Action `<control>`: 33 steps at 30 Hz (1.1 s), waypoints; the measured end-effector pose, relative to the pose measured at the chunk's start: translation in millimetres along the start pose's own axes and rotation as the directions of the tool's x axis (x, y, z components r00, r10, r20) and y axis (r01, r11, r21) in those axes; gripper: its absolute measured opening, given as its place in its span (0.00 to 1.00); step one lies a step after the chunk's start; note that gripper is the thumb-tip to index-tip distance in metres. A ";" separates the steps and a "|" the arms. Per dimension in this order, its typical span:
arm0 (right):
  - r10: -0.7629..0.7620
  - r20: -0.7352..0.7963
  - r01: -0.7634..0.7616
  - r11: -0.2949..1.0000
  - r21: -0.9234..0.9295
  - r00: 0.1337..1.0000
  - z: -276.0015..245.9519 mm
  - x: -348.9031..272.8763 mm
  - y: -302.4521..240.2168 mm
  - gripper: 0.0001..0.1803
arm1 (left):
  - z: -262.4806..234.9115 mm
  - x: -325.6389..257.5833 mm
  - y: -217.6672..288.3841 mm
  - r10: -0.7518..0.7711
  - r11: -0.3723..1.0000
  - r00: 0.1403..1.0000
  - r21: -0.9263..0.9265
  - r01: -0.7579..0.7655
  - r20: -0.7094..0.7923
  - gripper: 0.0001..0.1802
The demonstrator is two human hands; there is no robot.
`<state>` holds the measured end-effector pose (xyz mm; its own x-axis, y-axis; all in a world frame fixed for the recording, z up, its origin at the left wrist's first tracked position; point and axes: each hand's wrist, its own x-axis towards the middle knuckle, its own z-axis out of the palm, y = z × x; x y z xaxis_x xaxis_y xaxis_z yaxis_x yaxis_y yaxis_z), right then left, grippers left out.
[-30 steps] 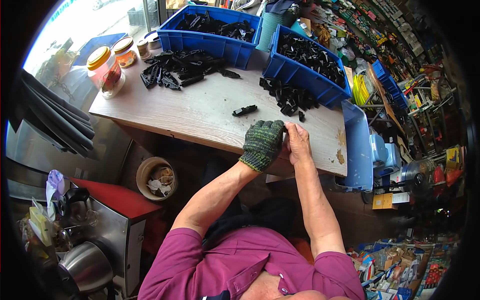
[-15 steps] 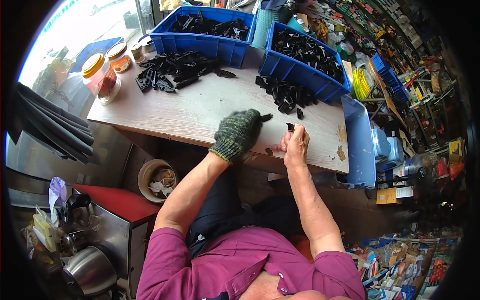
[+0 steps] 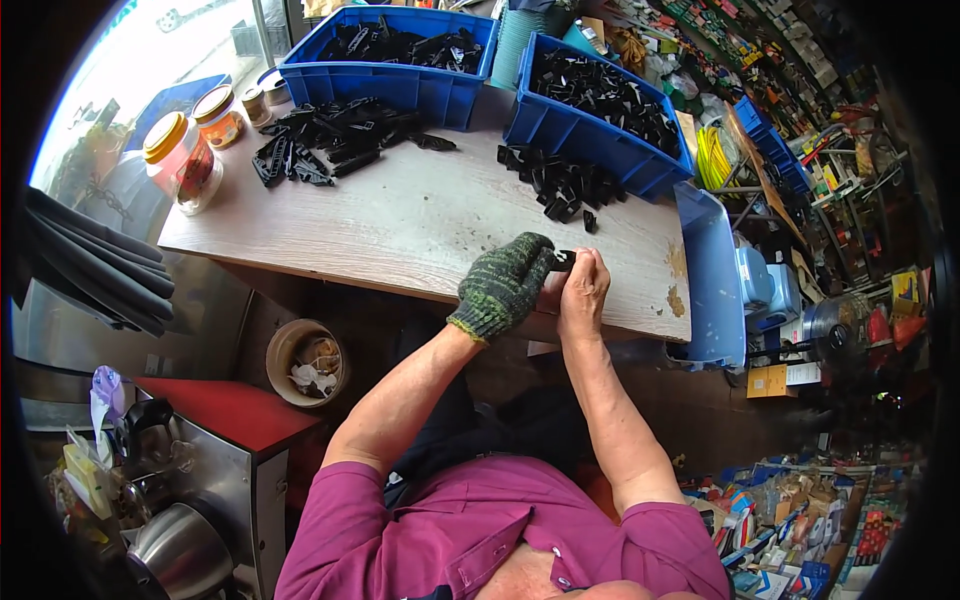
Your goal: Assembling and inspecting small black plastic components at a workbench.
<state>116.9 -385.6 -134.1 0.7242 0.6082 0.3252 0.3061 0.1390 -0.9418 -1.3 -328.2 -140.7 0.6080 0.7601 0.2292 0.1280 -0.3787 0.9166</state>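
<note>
At the table's front edge [image 3: 390,230] my two hands meet. My left hand [image 3: 500,287], in a dark green knitted glove, is closed on a black plastic piece. My right hand [image 3: 583,295] is bare and pinches a black plastic piece [image 3: 564,261] against the gloved fingertips. The fingers cover most of both pieces, so I cannot tell whether they are joined. Beyond my hands lies a heap of small black plastic pieces [image 3: 560,182]. Farther left is a heap of long, slotted black plastic pieces [image 3: 335,140].
Two blue bins hold black parts at the back: a left bin [image 3: 400,88] and a right bin [image 3: 590,145]. Jars [image 3: 180,165] stand at the table's left. A pale blue plastic tub [image 3: 715,280] adjoins the right edge. Below sits a waste bucket [image 3: 283,352].
My gloved left hand has moved right, bringing its black piece up against the one in my right hand. The hands were apart before. The whole view has shifted slightly.
</note>
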 end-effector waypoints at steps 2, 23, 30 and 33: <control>0.247 0.088 -0.253 0.965 0.068 0.965 -5.1 -5.9 -6.1 0.14 | 11.7 -4.0 9.4 0.053 0.998 0.988 0.031 -0.049 -0.145 0.16; 0.392 0.127 -0.409 0.896 0.170 0.911 -5.8 -11.9 -11.2 0.13 | 7.6 -5.5 -1.8 0.041 0.999 0.970 0.005 -0.041 -0.241 0.11; 0.200 0.078 -0.205 0.978 0.050 0.977 -7.8 -6.9 4.3 0.14 | 19.9 1.8 3.9 0.009 0.997 0.972 0.071 0.008 -0.236 0.11; 0.157 0.054 -0.159 0.987 0.026 0.986 -13.3 -8.8 -2.3 0.17 | 35.7 -2.6 21.5 -0.073 0.996 0.966 0.040 0.086 -0.248 0.13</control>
<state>118.0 -401.7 -133.6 0.7287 0.6639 0.1682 0.1711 0.0614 -0.9833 27.8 -357.2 -133.2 0.3836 0.8930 0.2353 0.2107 -0.3327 0.9192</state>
